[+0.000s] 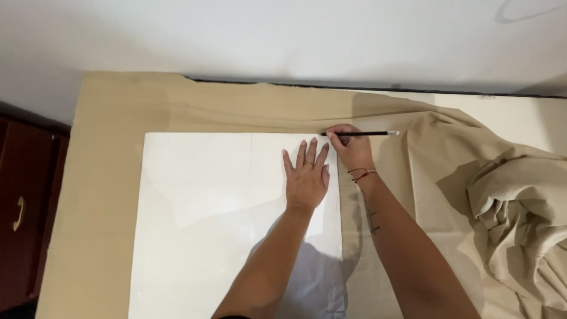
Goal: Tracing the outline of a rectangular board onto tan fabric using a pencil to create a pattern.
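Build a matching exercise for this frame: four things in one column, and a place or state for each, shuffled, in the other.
Things:
1. left hand
2. right hand
3. beige cloth
4. dark wooden cabinet

Places or states:
A. stands at the far left edge, beside the table
B. grips a pencil at the top right corner of the white sheet
C. lies flat, fingers spread, on the white sheet
D. spread under the white sheet, bunched up at the right

Pairs: 1-C, 2-B, 3-D, 4-A
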